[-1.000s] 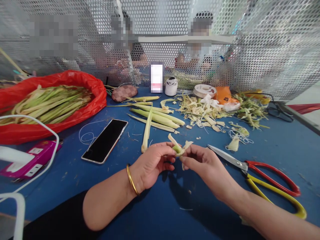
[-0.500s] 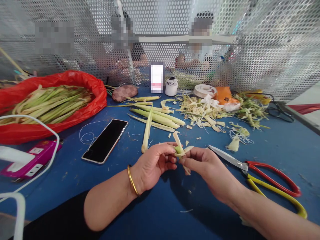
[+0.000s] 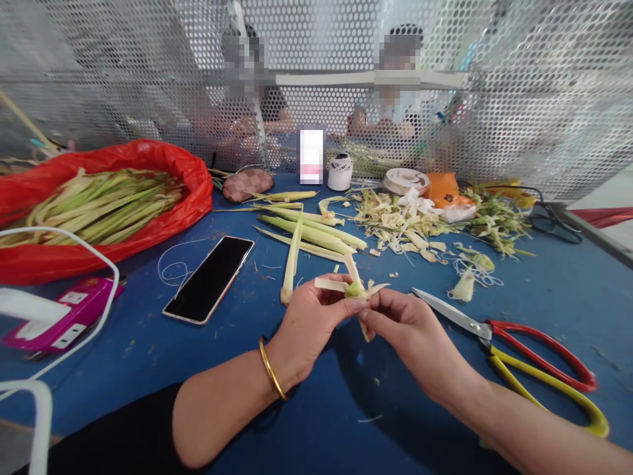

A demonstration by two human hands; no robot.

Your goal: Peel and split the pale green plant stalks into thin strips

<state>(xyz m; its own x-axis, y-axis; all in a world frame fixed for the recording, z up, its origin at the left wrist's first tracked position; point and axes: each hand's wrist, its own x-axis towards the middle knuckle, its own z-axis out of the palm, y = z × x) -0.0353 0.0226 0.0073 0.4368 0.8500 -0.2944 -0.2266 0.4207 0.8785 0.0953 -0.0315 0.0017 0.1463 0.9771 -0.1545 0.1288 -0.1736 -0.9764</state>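
Observation:
My left hand [image 3: 309,323] and my right hand [image 3: 403,323] meet over the blue table [image 3: 316,409], both pinched on a small folded piece of pale green leaf strips [image 3: 352,287]. Strip ends stick out to the left, upward and to the right of the green knot. A gold bangle [image 3: 271,369] circles my left wrist. Large scissors [image 3: 514,353] with red and yellow handles lie just right of my right hand, blades pointing towards it.
A red bag of leaf strips [image 3: 99,204] sits at the left. A black phone [image 3: 210,278], a pink power strip [image 3: 64,313], loose stalks [image 3: 306,234] and leaf trimmings [image 3: 410,221] lie ahead. Behind a perforated screen [image 3: 494,99] other people work.
My fingers have turned the leaf piece; one strip now points left and another stands up. Both hands have stayed in about the same place.

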